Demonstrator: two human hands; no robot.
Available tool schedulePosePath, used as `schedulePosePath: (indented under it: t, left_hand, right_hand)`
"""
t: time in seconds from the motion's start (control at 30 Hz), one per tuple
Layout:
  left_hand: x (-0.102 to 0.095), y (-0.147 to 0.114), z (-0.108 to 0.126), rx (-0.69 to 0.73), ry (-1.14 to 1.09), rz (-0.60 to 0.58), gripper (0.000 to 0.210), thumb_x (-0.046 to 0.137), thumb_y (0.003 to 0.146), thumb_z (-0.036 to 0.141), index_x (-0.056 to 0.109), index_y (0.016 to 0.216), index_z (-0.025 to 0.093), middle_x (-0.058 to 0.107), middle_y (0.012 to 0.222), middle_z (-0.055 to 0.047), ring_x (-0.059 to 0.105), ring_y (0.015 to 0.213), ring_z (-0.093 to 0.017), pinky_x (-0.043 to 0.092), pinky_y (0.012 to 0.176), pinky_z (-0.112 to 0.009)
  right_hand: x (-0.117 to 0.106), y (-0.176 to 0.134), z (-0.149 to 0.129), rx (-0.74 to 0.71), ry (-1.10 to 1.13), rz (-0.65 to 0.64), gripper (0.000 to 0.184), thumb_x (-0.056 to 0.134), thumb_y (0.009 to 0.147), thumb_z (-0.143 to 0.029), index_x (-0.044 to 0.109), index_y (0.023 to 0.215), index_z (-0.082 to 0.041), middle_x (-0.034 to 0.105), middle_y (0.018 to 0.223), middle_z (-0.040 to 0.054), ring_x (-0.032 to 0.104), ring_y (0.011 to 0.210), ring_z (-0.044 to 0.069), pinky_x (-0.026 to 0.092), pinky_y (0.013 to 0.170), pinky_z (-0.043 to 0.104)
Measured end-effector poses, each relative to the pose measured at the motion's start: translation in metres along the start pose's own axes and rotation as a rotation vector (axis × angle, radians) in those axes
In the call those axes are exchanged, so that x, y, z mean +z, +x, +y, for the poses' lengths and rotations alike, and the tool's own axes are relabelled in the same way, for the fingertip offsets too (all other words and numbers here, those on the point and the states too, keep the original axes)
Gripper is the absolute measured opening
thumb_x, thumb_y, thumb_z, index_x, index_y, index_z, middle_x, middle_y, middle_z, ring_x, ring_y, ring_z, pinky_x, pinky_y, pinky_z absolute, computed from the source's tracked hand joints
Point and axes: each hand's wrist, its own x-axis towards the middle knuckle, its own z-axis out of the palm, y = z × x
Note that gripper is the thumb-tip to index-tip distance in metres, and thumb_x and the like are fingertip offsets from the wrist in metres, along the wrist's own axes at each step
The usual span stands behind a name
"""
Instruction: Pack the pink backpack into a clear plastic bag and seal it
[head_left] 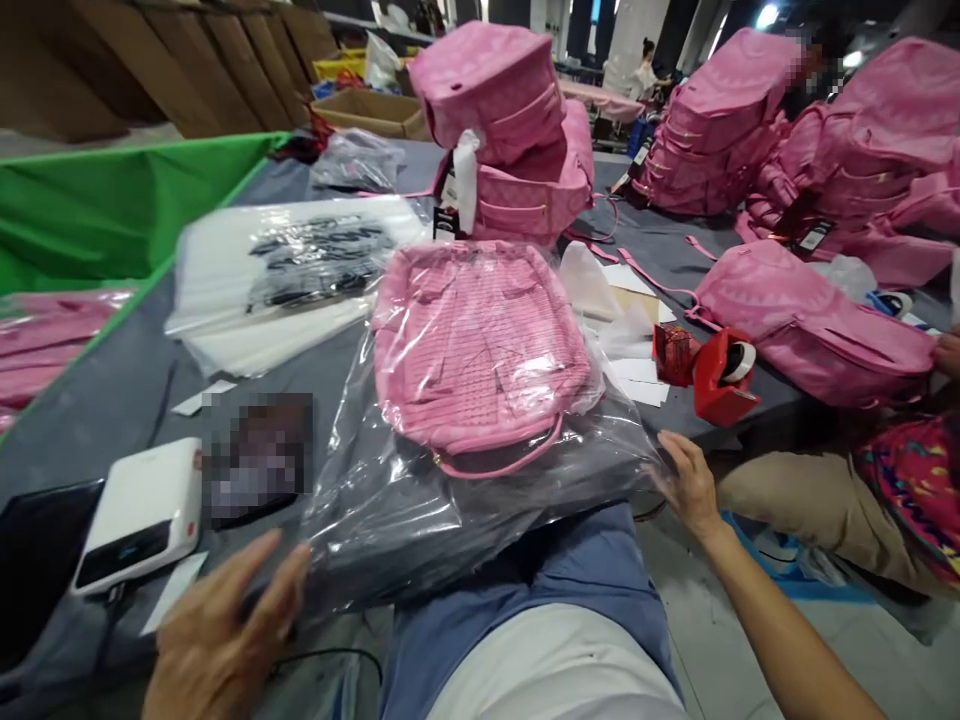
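A pink backpack (480,350) lies flat inside a clear plastic bag (420,530) on the table in front of me, its carry loop toward me. Loose film from the bag spreads over the table edge near my lap. At the bag's right corner, my right hand (688,488) pinches the film between thumb and fingers. My left hand (232,620) is at the bag's left corner, fingers stretched and apart, slightly blurred, with the fingertips at the film's edge.
Left are a white power bank (142,510), a dark tablet-like object (41,570) and a stack of plastic bags (285,270). Behind stand pink backpacks (495,100). A red tape dispenser (724,380) sits right, near another person's hand (949,352).
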Motion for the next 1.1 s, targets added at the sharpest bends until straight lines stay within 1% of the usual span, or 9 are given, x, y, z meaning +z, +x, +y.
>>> schedulePosePath:
  t: [0.1,0.23,0.37,0.5,0.67,0.73,0.83,0.93,1.1]
  left_hand:
    - [0.001,-0.001,0.003,0.201,0.024,-0.061,0.024,0.059,0.093,0.041,0.075,0.107,0.052,0.075,0.122,0.014,0.067,0.122,-0.029,0.038,0.122,-0.056]
    - [0.003,0.016,0.016,0.041,-0.171,-0.173,0.030,0.053,0.097,0.046,0.078,0.110,0.036,0.079,0.112,0.001,0.071,0.112,-0.027,0.048,0.115,-0.049]
    - [0.004,0.027,0.030,-0.218,-0.271,-0.050,0.049,0.050,0.094,0.064,0.079,0.096,0.024,0.079,0.109,-0.006,0.070,0.113,-0.030,0.048,0.115,-0.048]
    - [0.016,0.046,0.048,-0.389,-0.237,0.141,0.059,0.046,0.092,0.073,0.074,0.088,0.022,0.078,0.086,-0.007,0.072,0.098,-0.030,0.054,0.103,-0.047]
    - [0.035,0.082,0.055,-0.503,-0.315,0.152,0.066,0.053,0.074,0.082,0.069,0.089,0.020,0.067,0.059,-0.002,0.063,0.056,-0.025,0.056,0.066,-0.042]
    - [0.041,0.086,0.063,-0.365,-0.114,0.289,0.065,0.053,0.080,0.078,0.070,0.100,0.018,0.075,0.080,-0.008,0.070,0.074,-0.030,0.054,0.082,-0.048]
    - [0.055,0.083,0.093,0.102,0.223,0.443,0.051,0.053,0.096,0.059,0.065,0.123,0.017,0.073,0.118,-0.016,0.066,0.112,-0.033,0.037,0.108,-0.053]
    - [0.076,0.085,0.133,0.481,0.315,0.227,0.045,0.049,0.101,0.055,0.061,0.124,0.019,0.073,0.112,-0.013,0.064,0.112,-0.030,0.027,0.114,-0.051]
    - [0.088,0.103,0.161,0.501,0.261,-0.001,0.039,0.054,0.099,0.059,0.059,0.090,0.021,0.066,0.083,-0.003,0.060,0.086,-0.024,0.032,0.103,-0.047]
  right_hand:
    - [-0.009,0.005,-0.003,-0.169,0.112,-0.110,0.018,0.068,0.094,-0.027,0.078,0.109,-0.032,0.078,0.106,0.0055,0.073,0.104,0.023,0.059,0.098,0.043]
    - [-0.004,0.031,-0.005,0.172,0.481,-0.256,0.023,0.069,0.093,-0.045,0.082,0.089,-0.026,0.080,0.090,0.0072,0.075,0.085,0.024,0.062,0.081,0.038]
    - [0.022,0.049,-0.014,0.387,0.720,-0.070,0.045,0.073,0.082,-0.068,0.078,0.077,-0.023,0.077,0.081,0.0073,0.073,0.079,0.024,0.060,0.075,0.036]
    - [0.056,0.064,-0.028,0.552,0.756,0.154,0.053,0.067,0.083,-0.074,0.068,0.075,-0.022,0.063,0.059,0.0001,0.057,0.052,0.015,0.048,0.051,0.027]
    - [0.083,0.082,-0.030,0.731,0.741,0.102,0.059,0.072,0.070,-0.079,0.061,0.080,-0.021,0.044,0.047,-0.0087,0.033,0.035,0.008,0.025,0.034,0.022]
    - [0.084,0.084,-0.029,0.728,0.751,0.088,0.058,0.072,0.071,-0.077,0.059,0.083,-0.022,0.046,0.048,-0.0088,0.034,0.035,0.008,0.025,0.034,0.022]
    - [0.080,0.081,-0.030,0.713,0.748,0.069,0.055,0.071,0.075,-0.075,0.059,0.087,-0.022,0.048,0.051,-0.0086,0.037,0.036,0.008,0.027,0.034,0.022]
    - [0.076,0.079,-0.032,0.704,0.741,0.081,0.055,0.069,0.077,-0.075,0.059,0.088,-0.022,0.048,0.050,-0.0089,0.037,0.036,0.008,0.027,0.034,0.021]
    - [0.075,0.079,-0.034,0.679,0.756,0.095,0.053,0.068,0.080,-0.074,0.059,0.090,-0.023,0.050,0.052,-0.0081,0.042,0.037,0.010,0.030,0.036,0.022]
